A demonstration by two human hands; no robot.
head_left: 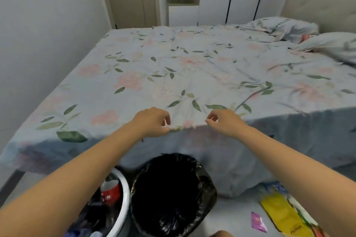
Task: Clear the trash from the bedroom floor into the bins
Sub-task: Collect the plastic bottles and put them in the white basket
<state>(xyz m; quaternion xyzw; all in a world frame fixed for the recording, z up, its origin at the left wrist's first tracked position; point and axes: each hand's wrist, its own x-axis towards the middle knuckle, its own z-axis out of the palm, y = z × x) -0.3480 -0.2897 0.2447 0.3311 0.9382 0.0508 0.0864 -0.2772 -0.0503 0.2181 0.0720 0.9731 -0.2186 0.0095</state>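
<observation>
Crumpled yellow wrapper [283, 215] on floor

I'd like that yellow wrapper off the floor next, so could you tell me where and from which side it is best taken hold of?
Pinch the yellow wrapper at its near left long edge, coming from above on the bin side. It lies flat on the floor, and its right side is overlapped by other packaging, so I judge the left edge easiest for the fingers.
</observation>
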